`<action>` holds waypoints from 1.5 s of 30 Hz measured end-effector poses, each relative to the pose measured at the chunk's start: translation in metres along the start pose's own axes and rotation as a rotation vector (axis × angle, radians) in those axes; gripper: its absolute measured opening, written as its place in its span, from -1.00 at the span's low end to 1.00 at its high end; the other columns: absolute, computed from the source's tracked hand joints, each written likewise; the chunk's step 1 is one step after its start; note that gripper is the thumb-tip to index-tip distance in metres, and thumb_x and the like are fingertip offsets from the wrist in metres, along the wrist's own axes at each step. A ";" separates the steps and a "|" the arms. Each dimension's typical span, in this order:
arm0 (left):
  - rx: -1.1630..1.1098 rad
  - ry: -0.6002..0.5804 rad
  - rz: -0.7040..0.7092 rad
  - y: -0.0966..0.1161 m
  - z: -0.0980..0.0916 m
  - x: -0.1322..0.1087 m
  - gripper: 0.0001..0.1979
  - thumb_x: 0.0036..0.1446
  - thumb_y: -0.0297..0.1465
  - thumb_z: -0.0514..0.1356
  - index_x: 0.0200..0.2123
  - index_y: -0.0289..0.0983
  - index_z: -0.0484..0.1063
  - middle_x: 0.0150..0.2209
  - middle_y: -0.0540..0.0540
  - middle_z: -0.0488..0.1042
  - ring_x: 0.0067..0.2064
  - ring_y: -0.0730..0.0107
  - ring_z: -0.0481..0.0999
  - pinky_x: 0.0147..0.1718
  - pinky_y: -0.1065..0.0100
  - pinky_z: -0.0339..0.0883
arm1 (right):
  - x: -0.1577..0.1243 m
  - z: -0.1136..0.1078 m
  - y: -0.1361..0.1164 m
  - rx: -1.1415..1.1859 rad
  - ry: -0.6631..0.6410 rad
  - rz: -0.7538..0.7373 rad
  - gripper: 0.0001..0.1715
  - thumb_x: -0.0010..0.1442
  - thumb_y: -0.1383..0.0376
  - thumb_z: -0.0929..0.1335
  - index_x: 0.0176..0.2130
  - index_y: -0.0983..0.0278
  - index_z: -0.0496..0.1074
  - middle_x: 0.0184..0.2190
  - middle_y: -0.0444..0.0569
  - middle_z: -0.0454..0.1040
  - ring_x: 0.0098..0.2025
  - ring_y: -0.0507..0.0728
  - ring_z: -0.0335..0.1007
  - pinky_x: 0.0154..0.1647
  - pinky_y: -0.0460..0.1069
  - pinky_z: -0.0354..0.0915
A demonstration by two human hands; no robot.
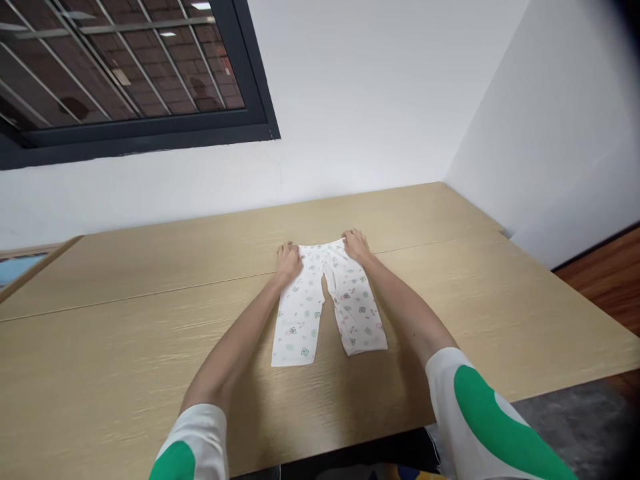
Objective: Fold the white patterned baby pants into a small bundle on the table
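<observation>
A small pair of white pants with a print of little animals and green and pink spots lies spread on the wooden table. Its waistband faces the wall and its two legs point toward me, apart. My left hand is closed on the left end of the waistband, fingers curled at the cloth. At the right end of the waistband, my right hand grips the other corner. The fingertips of both hands are partly hidden. The right leg looks slightly wrinkled near the crotch.
A seam runs across the tabletop. Behind it stands a white wall with a dark-framed, barred window at upper left. Another wall borders the right side. The table's front edge is close to my body.
</observation>
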State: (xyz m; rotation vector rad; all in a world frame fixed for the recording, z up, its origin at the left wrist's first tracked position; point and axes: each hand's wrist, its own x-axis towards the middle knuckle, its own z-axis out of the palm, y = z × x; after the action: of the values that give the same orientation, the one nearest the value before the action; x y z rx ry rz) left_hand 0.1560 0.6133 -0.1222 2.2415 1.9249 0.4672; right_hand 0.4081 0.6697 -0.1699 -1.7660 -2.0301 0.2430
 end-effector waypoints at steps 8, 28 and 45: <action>0.028 -0.427 0.439 0.137 0.032 -0.147 -0.55 0.33 0.00 0.08 -0.21 -0.25 0.53 -0.30 -0.18 0.59 -0.26 0.11 0.59 -0.19 0.12 0.44 | 0.009 0.001 0.003 0.059 -0.048 0.094 -0.74 0.39 0.29 0.28 -0.02 0.30 0.50 0.05 0.22 0.49 0.10 0.32 0.39 0.17 0.17 0.23; -0.250 -0.429 0.205 0.113 -0.041 -0.200 -0.62 0.33 -0.32 -0.01 -0.45 -0.24 0.49 -0.47 -0.08 0.51 -0.41 0.33 0.44 -0.31 0.29 0.26 | 0.032 -0.013 -0.051 0.435 0.034 0.149 -0.69 0.19 0.33 0.34 -0.03 0.22 0.32 -0.30 -0.09 0.48 -0.25 0.14 0.43 -0.17 -0.01 0.31; 0.057 -0.241 -0.390 0.012 -0.053 -0.272 -0.59 0.40 -0.28 -0.05 -0.19 -0.24 0.60 -0.17 -0.31 0.66 -0.15 0.00 0.63 -0.25 0.21 0.27 | 0.026 0.052 -0.162 0.427 -0.085 0.052 -0.63 0.24 0.40 0.27 0.05 0.24 0.28 -0.08 0.09 0.44 -0.17 0.18 0.43 -0.21 0.03 0.37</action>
State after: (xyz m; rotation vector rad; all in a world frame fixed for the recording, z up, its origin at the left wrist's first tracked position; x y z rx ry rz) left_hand 0.1153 0.3391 -0.1058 1.7842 2.1858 0.0851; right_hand 0.2376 0.6747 -0.1452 -1.5589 -1.8182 0.7206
